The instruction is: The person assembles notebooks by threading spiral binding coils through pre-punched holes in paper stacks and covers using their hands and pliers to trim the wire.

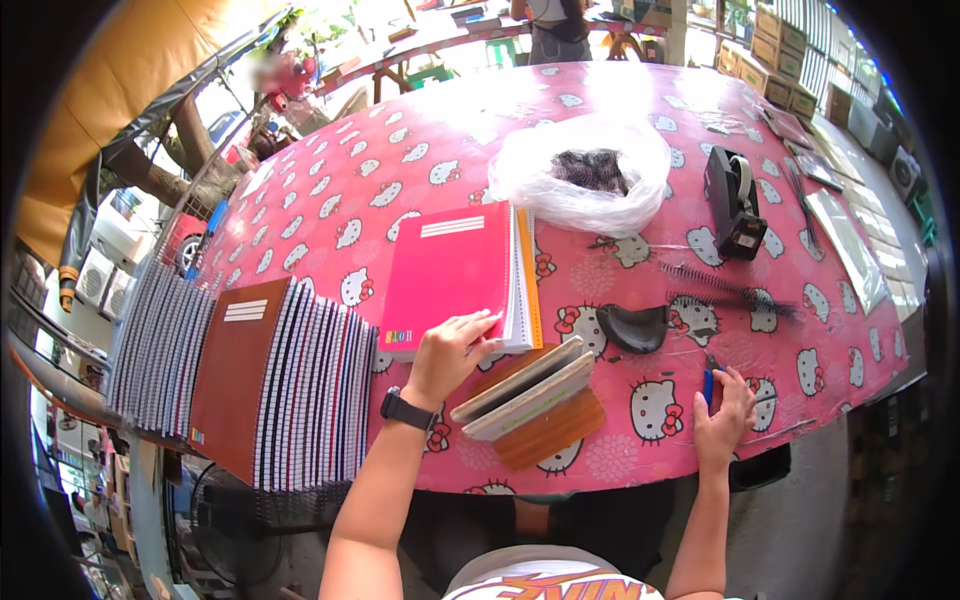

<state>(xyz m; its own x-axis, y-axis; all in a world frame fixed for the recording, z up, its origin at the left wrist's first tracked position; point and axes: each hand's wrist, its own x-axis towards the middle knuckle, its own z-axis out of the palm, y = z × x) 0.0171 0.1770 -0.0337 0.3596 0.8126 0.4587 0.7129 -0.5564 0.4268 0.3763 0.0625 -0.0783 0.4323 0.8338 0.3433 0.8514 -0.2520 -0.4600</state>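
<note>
A stack of notebooks with a red cover (450, 265) on top lies in front of me; loose page edges and a yellow-orange sheet show along its right side. My left hand (458, 345), with a black watch at the wrist, has its fingers closed at the lower right corner of that stack. On the right, near the table's front edge, my right hand (725, 412) is wrapped around blue-handled pliers (709, 386), whose dark tip points away from me. Between my hands stands a wooden holder (550, 430) with upright slabs. Beyond the pliers lie black spiral binding coils (730, 292).
Spiral-bound notebooks (238, 370) stand in a row at the left. A black curved object (635, 328) sits mid-table. Farther off are a plastic bag (515, 165) with dark coils and a black tape dispenser (735, 205). The pink-covered table (620, 470) ends close to my body.
</note>
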